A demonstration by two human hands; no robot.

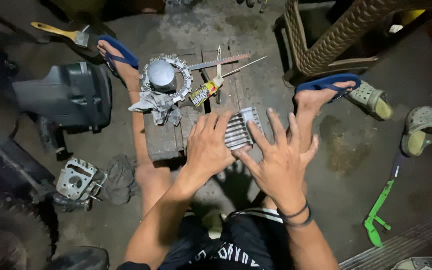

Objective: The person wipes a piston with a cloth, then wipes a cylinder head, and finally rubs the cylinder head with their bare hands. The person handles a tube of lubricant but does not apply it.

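Concrete floor, wooden board [168, 142]: left hand [207, 146] grasps finned cover [239, 129]; right hand [279, 160], fingers spread, released, touches cover's right edge.

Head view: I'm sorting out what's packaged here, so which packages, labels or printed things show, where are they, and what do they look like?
Small tube: on the wooden board beyond both hands, lying slantwise beside the round metal part; yellow with red and dark print.
Shorts: bottom centre, black with white lettering.
No signs or screens show.
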